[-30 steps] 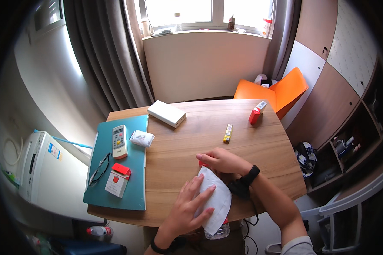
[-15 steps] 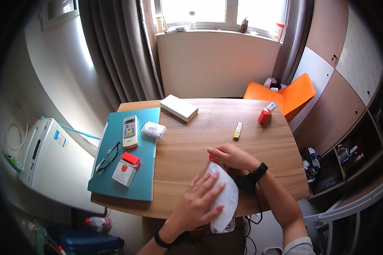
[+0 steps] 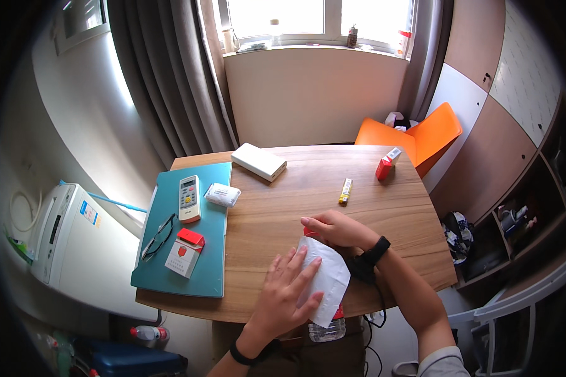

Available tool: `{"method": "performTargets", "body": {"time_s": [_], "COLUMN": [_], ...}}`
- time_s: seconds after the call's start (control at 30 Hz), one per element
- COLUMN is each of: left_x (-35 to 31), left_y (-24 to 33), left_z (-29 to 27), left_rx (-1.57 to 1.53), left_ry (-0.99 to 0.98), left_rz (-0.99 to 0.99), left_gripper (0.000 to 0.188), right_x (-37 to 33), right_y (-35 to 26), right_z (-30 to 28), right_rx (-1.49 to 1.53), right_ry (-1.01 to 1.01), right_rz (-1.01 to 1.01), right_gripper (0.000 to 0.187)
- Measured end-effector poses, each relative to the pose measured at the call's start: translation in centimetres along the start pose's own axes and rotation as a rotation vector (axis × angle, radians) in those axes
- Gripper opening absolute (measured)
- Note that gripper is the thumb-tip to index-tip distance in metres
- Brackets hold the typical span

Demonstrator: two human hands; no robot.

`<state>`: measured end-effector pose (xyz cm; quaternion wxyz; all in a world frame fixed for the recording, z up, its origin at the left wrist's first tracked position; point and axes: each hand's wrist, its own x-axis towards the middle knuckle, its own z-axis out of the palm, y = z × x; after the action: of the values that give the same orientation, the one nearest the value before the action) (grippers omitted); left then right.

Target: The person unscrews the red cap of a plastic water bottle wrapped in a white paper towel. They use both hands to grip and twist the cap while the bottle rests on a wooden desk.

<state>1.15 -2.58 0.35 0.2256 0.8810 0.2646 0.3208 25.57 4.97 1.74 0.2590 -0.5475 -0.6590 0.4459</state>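
Observation:
A clear plastic bottle [image 3: 327, 332] with a red cap lies slanting at the table's near edge, its base jutting past the edge toward me. Most of it is covered by a white sheet of tissue [image 3: 331, 276]; a bit of red label shows near the base. My right hand [image 3: 341, 229], with a black band on the wrist, is closed round the cap end. Over the tissue lies my left hand [image 3: 290, 284], fingers spread and flat, thumb apart, pressing it against the bottle. A black object [image 3: 362, 269] with a cable sits beneath my right wrist.
At left, a teal folder [image 3: 214, 270] bears a remote control [image 3: 189, 198], a white packet [image 3: 222, 195], glasses [image 3: 158, 237] and a red-and-white cigarette pack [image 3: 185, 252]. A white box [image 3: 258, 161], a yellow lighter [image 3: 345, 191] and a small red-and-white box [image 3: 387, 164] stand farther back.
The tissue has shifted up along the bottle, baring more of its base and a strip of red label. My left hand has moved slightly left; the whole view has shifted a little.

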Motion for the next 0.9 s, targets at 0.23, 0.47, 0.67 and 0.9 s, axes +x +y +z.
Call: {"method": "performTargets", "body": {"time_s": [0.23,0.47,0.67,0.9], "left_x": [-0.4,0.1,-0.4,0.1], "left_y": [0.2,0.4,0.0,0.2], "left_z": [-0.9,-0.6,-0.7,-0.2], "left_rx": [-0.074,-0.015,0.006,0.045], "left_ry": [-0.153,0.009,-0.124,-0.054], "left_rz": [0.281,0.061,0.236,0.116], "left_gripper": [0.057,0.056,0.057,0.059], "right_x": [0.0,0.2,0.2,-0.1], "right_y": [0.4,0.4,0.8,-0.1], "right_z": [0.0,0.1,0.0,0.1], "right_rx": [0.004,0.008,0.000,-0.031], "right_ry": [0.000,-0.011,0.002,-0.005], "right_rz": [-0.019,0.013,-0.037,-0.053], "right_gripper": [0.059,0.060,0.060,0.058]}}
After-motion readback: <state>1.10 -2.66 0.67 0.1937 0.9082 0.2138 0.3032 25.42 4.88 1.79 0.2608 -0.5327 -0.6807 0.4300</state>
